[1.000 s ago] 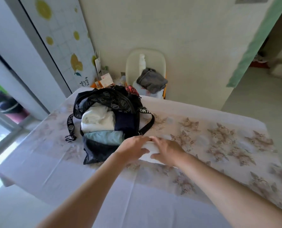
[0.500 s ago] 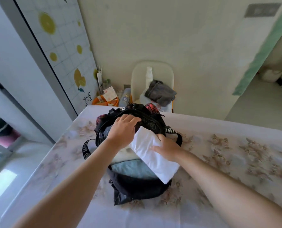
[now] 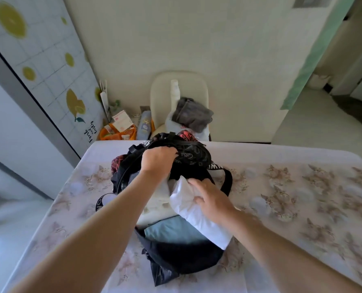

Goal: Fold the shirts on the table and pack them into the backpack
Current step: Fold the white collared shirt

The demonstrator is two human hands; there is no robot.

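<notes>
On the floral worktop (image 3: 281,187), my left hand (image 3: 158,160) has its grip clamped on the black backpack (image 3: 186,259) flap; my right hand (image 3: 213,199), grip apart, presses the folded white shirt (image 3: 197,214) in.

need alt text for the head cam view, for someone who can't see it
A person's right hand pushes a folded white shirt into an open black backpack on a floral-clothed table, while the left hand grips the bag's top flap. A light blue folded shirt lies inside; a chair stands behind.
</notes>
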